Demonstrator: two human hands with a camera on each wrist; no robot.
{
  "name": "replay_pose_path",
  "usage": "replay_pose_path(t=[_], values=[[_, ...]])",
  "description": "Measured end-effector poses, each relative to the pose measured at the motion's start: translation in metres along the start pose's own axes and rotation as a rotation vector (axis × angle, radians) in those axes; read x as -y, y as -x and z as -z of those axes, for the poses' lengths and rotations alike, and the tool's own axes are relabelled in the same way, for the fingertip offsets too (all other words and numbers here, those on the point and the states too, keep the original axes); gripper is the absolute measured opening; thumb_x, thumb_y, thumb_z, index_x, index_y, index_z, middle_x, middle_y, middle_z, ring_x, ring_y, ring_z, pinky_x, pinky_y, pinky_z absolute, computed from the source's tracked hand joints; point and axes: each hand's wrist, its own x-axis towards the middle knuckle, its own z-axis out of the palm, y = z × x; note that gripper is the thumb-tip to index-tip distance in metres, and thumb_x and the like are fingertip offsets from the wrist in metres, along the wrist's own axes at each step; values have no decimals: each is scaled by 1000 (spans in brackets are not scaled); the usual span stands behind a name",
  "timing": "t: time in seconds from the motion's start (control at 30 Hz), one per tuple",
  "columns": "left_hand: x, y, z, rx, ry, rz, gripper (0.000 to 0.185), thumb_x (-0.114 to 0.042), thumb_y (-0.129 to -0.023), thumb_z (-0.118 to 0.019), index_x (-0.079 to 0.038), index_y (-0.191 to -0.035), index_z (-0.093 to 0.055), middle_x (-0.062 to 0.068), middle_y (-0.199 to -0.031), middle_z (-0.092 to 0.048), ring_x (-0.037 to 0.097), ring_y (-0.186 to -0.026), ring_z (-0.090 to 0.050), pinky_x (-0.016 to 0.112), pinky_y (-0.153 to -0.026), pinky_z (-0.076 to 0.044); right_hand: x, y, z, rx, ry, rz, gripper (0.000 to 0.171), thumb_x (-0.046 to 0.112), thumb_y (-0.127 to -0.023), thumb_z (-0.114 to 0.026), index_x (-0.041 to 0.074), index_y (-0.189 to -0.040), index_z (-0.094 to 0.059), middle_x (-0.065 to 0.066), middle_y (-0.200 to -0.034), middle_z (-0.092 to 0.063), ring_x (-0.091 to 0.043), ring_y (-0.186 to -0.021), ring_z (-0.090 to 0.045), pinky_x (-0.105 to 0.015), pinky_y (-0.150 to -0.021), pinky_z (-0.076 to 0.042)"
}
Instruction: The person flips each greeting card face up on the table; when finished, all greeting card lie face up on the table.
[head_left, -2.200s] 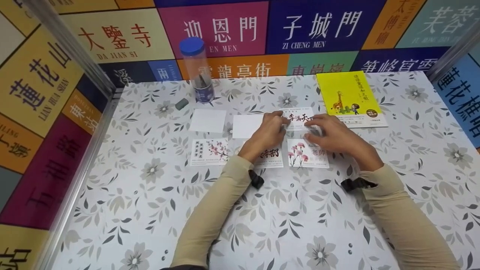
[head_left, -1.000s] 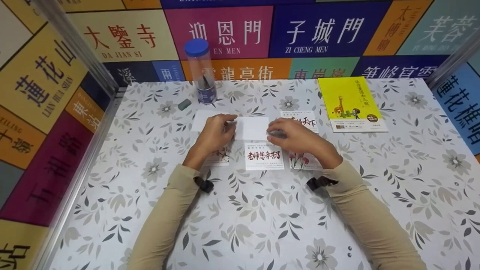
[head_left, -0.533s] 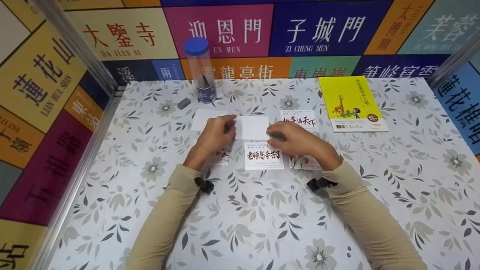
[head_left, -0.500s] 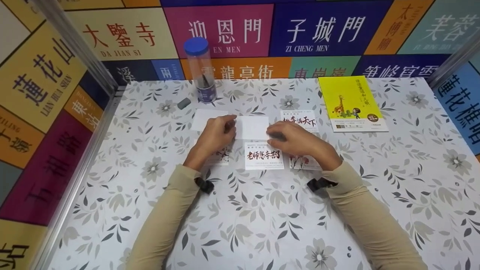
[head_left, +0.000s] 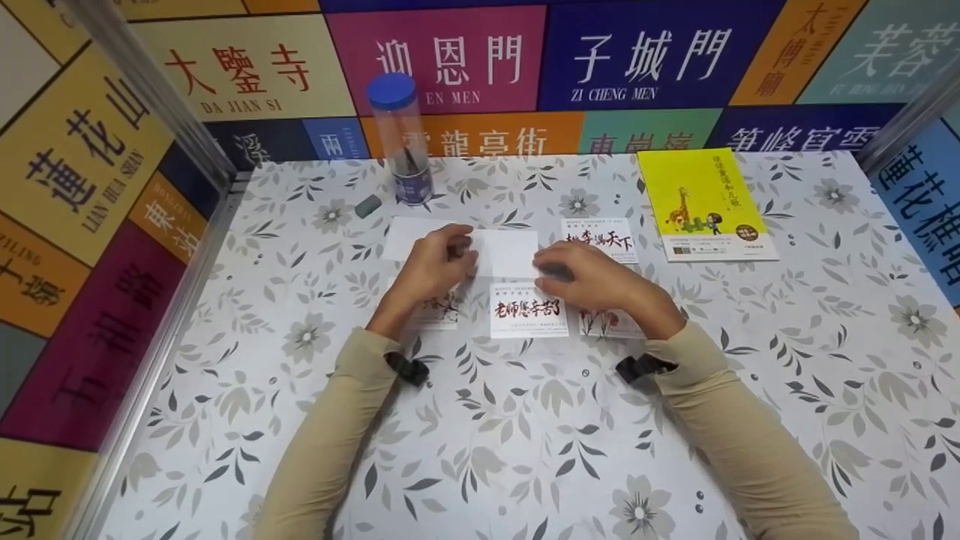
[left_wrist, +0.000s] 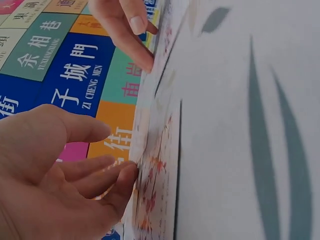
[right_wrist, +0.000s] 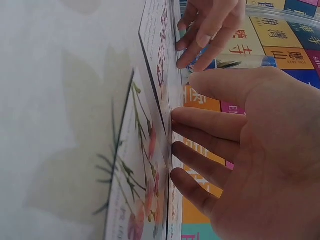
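Two rows of cards lie on the floral table (head_left: 525, 450). My left hand (head_left: 444, 259) rests its fingertips (left_wrist: 127, 174) on the left edge of the blank white middle card (head_left: 511, 253). My right hand (head_left: 574, 271) touches that card's right edge with straight fingers (right_wrist: 200, 122). Another blank card (head_left: 403, 237) lies to the left and a printed card (head_left: 604, 238) to the right. In the near row sit a red calligraphy card (head_left: 529, 309), a blossom card (head_left: 441, 311) partly under my left hand, and a carnation card (head_left: 600, 322) partly under my right wrist.
A clear tube with a blue cap (head_left: 401, 139) stands at the back left, with a small grey eraser (head_left: 367, 205) beside it. A yellow book (head_left: 701, 199) lies at the back right. Coloured sign panels and metal posts (head_left: 142, 97) wall the table in.
Both hands moved left from the printed top-right card to the blank middle card. Over the last second they have hardly shifted.
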Motion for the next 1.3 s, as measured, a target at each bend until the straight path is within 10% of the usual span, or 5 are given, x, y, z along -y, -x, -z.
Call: replay_pose_path(t=[0.53,0.8,1.3], values=[[-6,4,0,-8,154,107,53,-21,-105,-68,-5,-154,-56,18,-139,-70,29,-128,-69,43,-108,-57,0,1,1,-3,-21,40,42,22,-106,-69,0,-141,-68,-21,-147,-66,-42,-143,-56,-58,-128,-37],[-13,6,4,-23,129,175,54,-23,-105,-67,-6,-155,-54,18,-141,-70,29,-131,-69,43,-108,-58,1,-1,0,-151,-63,-35,43,23,-106,-68,2,-144,-67,-18,-139,-70,-35,-118,-65,-53,-108,-51],[-11,2,-6,12,239,134,59,-20,-106,-66,-4,-159,-48,20,-145,-67,30,-133,-66,43,-110,-56,3,-2,-1,-40,-57,59,43,19,-104,-71,-1,-142,-67,-19,-131,-74,-35,-112,-66,-52,-105,-52]])
